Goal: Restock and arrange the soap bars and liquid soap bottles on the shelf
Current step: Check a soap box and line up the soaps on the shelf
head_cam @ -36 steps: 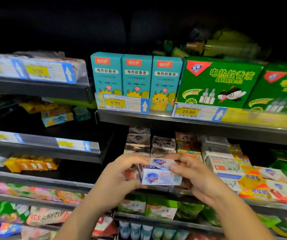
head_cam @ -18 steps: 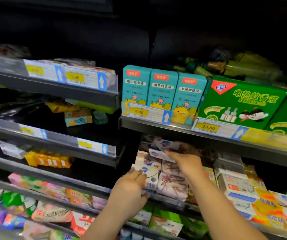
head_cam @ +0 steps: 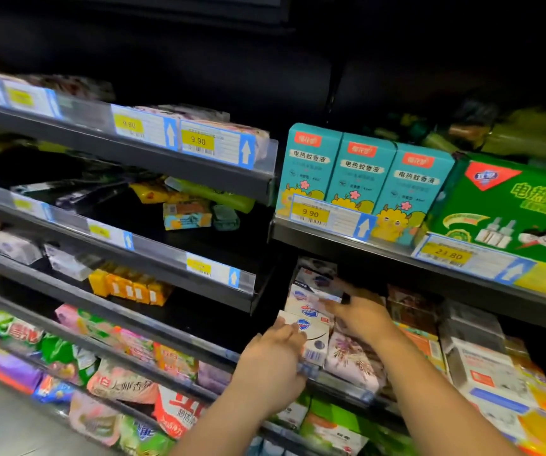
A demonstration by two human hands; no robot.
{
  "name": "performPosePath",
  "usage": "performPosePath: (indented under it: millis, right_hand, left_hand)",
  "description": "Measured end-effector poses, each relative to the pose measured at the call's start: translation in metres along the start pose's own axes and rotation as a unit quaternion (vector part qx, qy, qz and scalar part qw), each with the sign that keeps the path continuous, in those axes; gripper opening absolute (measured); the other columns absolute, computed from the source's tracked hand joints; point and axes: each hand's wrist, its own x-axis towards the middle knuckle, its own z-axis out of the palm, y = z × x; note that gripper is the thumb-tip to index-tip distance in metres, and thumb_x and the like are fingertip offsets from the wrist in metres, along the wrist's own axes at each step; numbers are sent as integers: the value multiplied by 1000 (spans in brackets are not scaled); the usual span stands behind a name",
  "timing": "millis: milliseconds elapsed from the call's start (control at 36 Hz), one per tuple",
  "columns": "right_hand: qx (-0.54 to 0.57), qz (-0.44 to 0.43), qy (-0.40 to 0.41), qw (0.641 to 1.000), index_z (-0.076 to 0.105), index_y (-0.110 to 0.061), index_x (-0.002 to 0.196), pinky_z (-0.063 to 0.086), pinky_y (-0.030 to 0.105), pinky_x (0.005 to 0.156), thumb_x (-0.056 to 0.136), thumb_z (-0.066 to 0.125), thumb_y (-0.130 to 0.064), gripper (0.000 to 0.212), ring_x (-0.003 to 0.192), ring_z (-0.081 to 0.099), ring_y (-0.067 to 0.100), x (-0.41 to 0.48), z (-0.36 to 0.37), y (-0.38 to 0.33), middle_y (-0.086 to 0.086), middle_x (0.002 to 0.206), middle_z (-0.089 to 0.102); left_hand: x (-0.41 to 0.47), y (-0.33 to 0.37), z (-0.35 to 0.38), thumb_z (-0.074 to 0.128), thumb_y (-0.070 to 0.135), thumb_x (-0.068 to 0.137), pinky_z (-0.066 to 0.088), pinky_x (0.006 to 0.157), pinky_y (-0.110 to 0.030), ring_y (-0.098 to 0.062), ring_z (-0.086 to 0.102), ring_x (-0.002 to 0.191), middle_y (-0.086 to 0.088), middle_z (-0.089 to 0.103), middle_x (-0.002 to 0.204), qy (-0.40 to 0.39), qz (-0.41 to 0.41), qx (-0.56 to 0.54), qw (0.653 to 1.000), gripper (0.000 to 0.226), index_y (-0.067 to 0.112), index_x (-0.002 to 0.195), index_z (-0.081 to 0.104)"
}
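Observation:
A white soap bar box [head_cam: 315,337] with a blue shield logo stands at the front of the soap shelf [head_cam: 342,380]. My left hand [head_cam: 271,366] grips its left side and top. Behind it rises a stack of the same white soap boxes [head_cam: 317,274]. My right hand [head_cam: 362,319] reaches in from the right and pinches an upper soap box [head_cam: 311,299] of that stack with its fingertips. A pink flower-printed soap pack [head_cam: 354,360] lies just under my right wrist. No liquid soap bottles are clearly visible.
The shelf edge [head_cam: 380,255] above hangs low over the stack and carries teal boxes [head_cam: 360,179] and a green box [head_cam: 512,205]. More white and orange soap boxes [head_cam: 482,366] fill the right. Wrapped packets [head_cam: 120,383] crowd the lower left shelves.
One second ago both hands held a soap box in front of the shelf. Now the hands are on boxes in the stack, and the camera has swung left and closer.

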Motion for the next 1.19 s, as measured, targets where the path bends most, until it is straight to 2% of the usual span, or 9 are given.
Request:
performPosePath:
  millis: [139, 333, 444, 500, 583, 778, 944, 1028, 1194]
  right_hand:
    - [-26, -25, -11, 999, 56, -32, 135, 53, 33, 85, 88, 51, -70, 61, 104, 65, 28, 0, 0, -5, 11, 116, 70]
    - [28, -77, 83, 993, 56, -24, 134, 45, 29, 89, 87, 60, -61, 59, 122, 56, 28, 5, 4, -8, 4, 136, 61]
    - [42, -27, 31, 998, 47, -32, 144, 32, 38, 108, 89, 30, -79, 74, 138, 41, 28, 14, 13, -2, 2, 153, 45]
    - [-24, -36, 52, 998, 38, -44, 148, 19, 41, 117, 97, 32, -66, 56, 146, 28, 26, 17, 13, -2, -7, 159, 33]
    - [-51, -61, 49, 996, 34, -43, 150, 20, 37, 118, 99, 36, -57, 53, 146, 27, 24, 21, 11, -2, -7, 160, 31]
    - [-34, -45, 45, 997, 17, -54, 151, 11, 54, 120, 101, 37, -57, 54, 152, 8, 26, 30, 13, 6, -9, 164, 18]
    - [-12, -50, 64, 997, 36, -42, 148, 46, 33, 94, 96, 53, -54, 56, 122, 56, 31, -4, 2, 19, 5, 135, 61]
    - [-56, -66, 93, 992, 50, -33, 141, 48, 36, 97, 93, 56, -49, 51, 120, 58, 30, -18, 5, 43, 6, 130, 65]
    - [-106, -68, 165, 978, 70, -32, 119, 40, 42, 101, 92, 59, -46, 32, 124, 51, 27, -69, 2, 82, -5, 127, 65]
  left_hand:
    - [0, 1, -1, 56, 40, 94, 27, 119, -35, -18, 17, 151, 2, 30, 159, 12, 6, 6, 1000, 62, 21, 149, 35]
    - [0, 3, -4, 56, 42, 94, 36, 114, -36, -16, 23, 147, 6, 38, 151, 3, 10, 6, 1000, 54, 24, 142, 40]
    - [0, 4, -5, 57, 41, 93, 37, 112, -35, -16, 24, 145, 6, 32, 155, -10, 9, 3, 1000, 60, 25, 146, 34]
    - [1, 5, -7, 57, 41, 93, 37, 111, -35, -16, 25, 145, 6, 32, 155, -12, 9, 2, 1000, 60, 25, 146, 33]
    - [2, 6, -9, 58, 41, 93, 38, 111, -35, -16, 26, 144, 6, 33, 154, -8, 7, 7, 1000, 59, 26, 145, 34]
    - [0, 4, -8, 57, 43, 93, 37, 111, -33, -15, 17, 149, 6, 28, 157, -13, 16, 22, 1000, 65, 25, 149, 30]
    - [5, 3, -19, 51, 67, 89, 46, 95, -32, -15, 42, 128, 7, 47, 132, -18, 1, -14, 1000, 57, 25, 127, 50]
    - [11, 2, -22, 42, 75, 88, 48, 88, -33, -16, 51, 113, 6, 53, 115, -24, -11, -8, 1000, 55, 26, 108, 57]
    - [17, 13, -17, 43, 61, 94, 47, 85, -37, -24, 54, 112, 0, 59, 114, 48, -3, 92, 995, 45, 24, 112, 61]
